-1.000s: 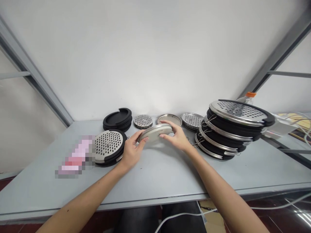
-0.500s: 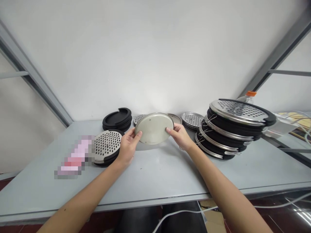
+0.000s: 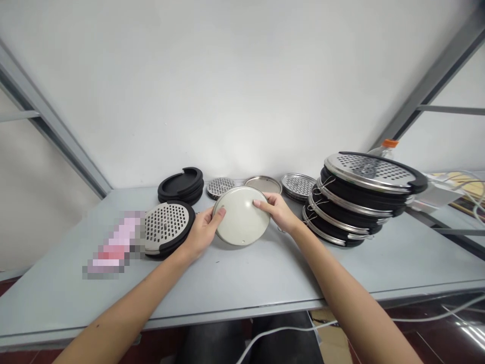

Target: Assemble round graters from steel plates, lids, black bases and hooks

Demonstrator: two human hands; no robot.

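Observation:
A round, pale, smooth disc (image 3: 243, 220) with a thin metal rim is held up over the table, its face tilted toward me. My left hand (image 3: 204, 230) grips its left edge, thumb on the face. On the upper right edge, my right hand (image 3: 278, 210) pinches it, thumb in front. Left of my left hand lies a perforated metal plate (image 3: 166, 222) set in a black ring. Behind the disc are a small perforated plate (image 3: 221, 187) and a plain round metal disc (image 3: 263, 185).
Black rings (image 3: 181, 187) are stacked at the back left. Perforated discs (image 3: 298, 186) lie at the back right, beside a tall leaning stack of black and metal assemblies (image 3: 352, 202). An orange-capped bottle (image 3: 388, 146) stands behind it. A blurred pink item (image 3: 117, 245) lies on the grey table (image 3: 242, 293).
The pale disc has turned more face-on to me and come slightly lower, uncovering more of the plates behind it. Both hands still hold it.

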